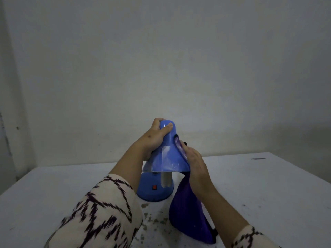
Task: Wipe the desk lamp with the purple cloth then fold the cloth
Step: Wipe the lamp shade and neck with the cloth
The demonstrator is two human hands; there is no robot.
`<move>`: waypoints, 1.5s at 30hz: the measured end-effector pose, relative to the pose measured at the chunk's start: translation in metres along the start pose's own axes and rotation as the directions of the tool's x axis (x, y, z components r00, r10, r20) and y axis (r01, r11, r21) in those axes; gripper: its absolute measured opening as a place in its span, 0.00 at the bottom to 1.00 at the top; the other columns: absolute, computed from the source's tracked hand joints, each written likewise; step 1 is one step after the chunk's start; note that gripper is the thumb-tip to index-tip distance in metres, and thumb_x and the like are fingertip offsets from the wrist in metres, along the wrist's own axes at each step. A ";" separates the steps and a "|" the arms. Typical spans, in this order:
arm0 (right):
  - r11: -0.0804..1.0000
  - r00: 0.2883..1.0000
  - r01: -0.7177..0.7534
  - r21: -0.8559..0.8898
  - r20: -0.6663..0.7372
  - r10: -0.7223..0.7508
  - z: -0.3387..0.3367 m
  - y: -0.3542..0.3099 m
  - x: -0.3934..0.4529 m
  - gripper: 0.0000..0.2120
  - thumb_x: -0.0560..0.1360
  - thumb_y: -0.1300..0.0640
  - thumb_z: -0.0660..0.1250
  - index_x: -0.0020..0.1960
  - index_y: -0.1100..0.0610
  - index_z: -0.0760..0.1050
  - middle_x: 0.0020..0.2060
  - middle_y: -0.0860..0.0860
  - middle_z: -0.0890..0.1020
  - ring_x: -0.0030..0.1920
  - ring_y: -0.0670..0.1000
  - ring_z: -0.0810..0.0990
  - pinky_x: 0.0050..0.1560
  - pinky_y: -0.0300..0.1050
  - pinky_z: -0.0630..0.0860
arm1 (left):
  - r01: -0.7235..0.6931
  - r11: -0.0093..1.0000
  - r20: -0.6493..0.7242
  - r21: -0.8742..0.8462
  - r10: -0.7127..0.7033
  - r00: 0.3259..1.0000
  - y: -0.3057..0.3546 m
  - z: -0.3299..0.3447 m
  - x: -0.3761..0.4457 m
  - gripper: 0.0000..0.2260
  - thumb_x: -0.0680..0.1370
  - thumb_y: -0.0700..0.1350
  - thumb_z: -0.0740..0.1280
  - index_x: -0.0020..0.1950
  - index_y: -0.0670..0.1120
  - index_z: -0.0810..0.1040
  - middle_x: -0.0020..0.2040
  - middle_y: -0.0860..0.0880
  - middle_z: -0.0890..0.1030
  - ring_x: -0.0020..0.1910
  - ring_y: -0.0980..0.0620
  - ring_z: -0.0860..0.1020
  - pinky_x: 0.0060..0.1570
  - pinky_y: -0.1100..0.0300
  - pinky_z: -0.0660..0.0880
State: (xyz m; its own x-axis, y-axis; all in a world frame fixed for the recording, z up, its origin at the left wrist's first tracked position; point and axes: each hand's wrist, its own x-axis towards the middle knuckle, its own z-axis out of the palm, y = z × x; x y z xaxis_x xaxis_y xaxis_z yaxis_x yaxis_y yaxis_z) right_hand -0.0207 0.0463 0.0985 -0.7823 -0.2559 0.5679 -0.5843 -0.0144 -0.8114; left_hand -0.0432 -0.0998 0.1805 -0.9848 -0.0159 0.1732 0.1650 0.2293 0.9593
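A blue desk lamp stands on the white table, its round base carrying a red switch. My left hand grips the narrow top of the lamp's shade, thumb across the front. My right hand holds the purple cloth against the right side of the shade. Most of the cloth hangs down from that hand to the table beside the base.
A plain grey wall rises close behind the table. Dark specks and stains mark the table in front of the lamp. A small dark mark lies near the far right edge. My patterned sleeves fill the lower corners.
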 end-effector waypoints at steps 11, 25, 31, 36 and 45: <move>0.980 0.979 0.188 0.068 0.069 -0.193 0.004 0.002 -0.013 0.21 0.78 0.54 0.48 0.68 0.56 0.66 0.70 0.50 0.68 0.71 0.48 0.64 0.72 0.57 0.60 | -0.007 1.000 0.002 -0.017 0.007 1.000 -0.004 -0.005 0.001 0.15 0.79 0.57 0.57 0.63 0.54 0.63 0.55 0.47 0.71 0.48 0.46 0.76 0.49 0.49 0.76; 0.865 0.930 -0.365 0.345 0.181 0.320 -0.015 -0.010 0.014 0.28 0.69 0.33 0.52 0.55 0.49 0.79 0.50 0.51 0.84 0.51 0.52 0.82 0.49 0.46 0.78 | 0.002 1.000 -0.015 -0.010 -0.002 1.000 -0.002 0.004 0.005 0.11 0.79 0.57 0.56 0.59 0.56 0.62 0.55 0.47 0.70 0.52 0.41 0.76 0.55 0.44 0.75; 0.992 0.992 0.059 0.108 0.104 -0.071 -0.004 -0.009 -0.007 0.18 0.77 0.45 0.56 0.66 0.45 0.68 0.70 0.47 0.69 0.71 0.47 0.65 0.70 0.48 0.65 | 0.009 1.000 -0.046 -0.004 -0.009 0.999 -0.002 0.000 0.006 0.13 0.79 0.57 0.56 0.60 0.55 0.63 0.59 0.44 0.70 0.55 0.40 0.75 0.56 0.43 0.75; 0.880 0.930 0.367 -0.302 0.142 -0.339 -0.003 -0.002 -0.016 0.27 0.76 0.34 0.45 0.69 0.45 0.62 0.71 0.42 0.64 0.74 0.44 0.54 0.73 0.36 0.53 | 0.000 1.000 -0.026 0.000 0.000 1.000 -0.005 0.003 0.004 0.14 0.79 0.57 0.56 0.61 0.54 0.63 0.61 0.45 0.70 0.56 0.43 0.74 0.57 0.45 0.74; 0.997 0.997 0.072 0.015 0.035 -0.073 -0.002 -0.004 -0.002 0.17 0.79 0.47 0.55 0.67 0.46 0.65 0.69 0.45 0.68 0.70 0.44 0.65 0.70 0.45 0.65 | 0.024 0.999 -0.017 -0.028 -0.024 1.000 -0.003 0.000 0.004 0.16 0.79 0.57 0.57 0.63 0.53 0.62 0.62 0.44 0.70 0.56 0.40 0.75 0.58 0.41 0.74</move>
State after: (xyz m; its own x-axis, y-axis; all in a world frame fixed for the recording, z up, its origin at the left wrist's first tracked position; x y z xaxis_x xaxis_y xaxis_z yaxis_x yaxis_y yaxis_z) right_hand -0.0174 0.0486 0.1010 -0.7295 -0.2882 0.6203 -0.6361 -0.0475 -0.7701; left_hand -0.0476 -0.1003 0.1787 -0.9874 -0.0375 0.1538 0.1433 0.2013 0.9690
